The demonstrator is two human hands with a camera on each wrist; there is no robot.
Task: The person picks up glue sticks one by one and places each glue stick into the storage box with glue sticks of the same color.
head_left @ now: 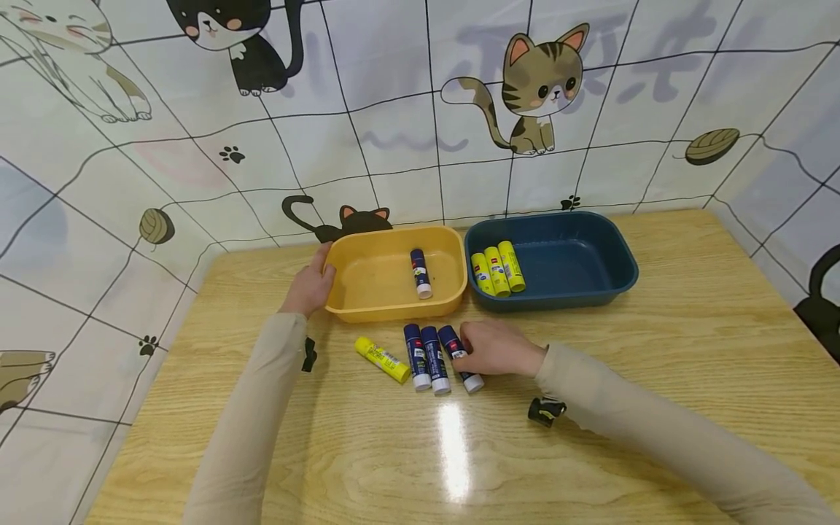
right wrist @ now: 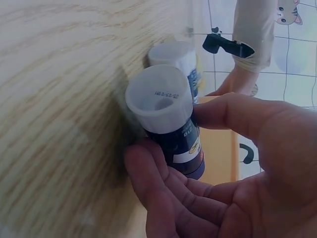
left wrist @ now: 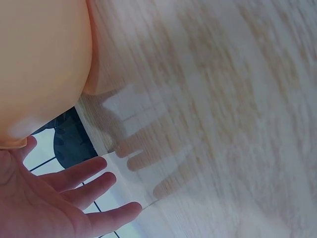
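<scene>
Centrally in the head view, the right hand pinches a dark-blue cylindrical plastic glue stick with a white end, near the bins. Two matching sticks lie left of it on the pale wooden table, and a yellow cylindrical glue stick farther left. The left hand touches the left end of a yellow-orange plastic bin containing one dark-blue stick; to its right, a deep-blue plastic bin holds three yellow sticks.

From the left wrist, that hand's fingers are spread and extended.

From the right wrist, thumb and fingers curl round the pinched stick, another white-ended stick just beyond.
</scene>
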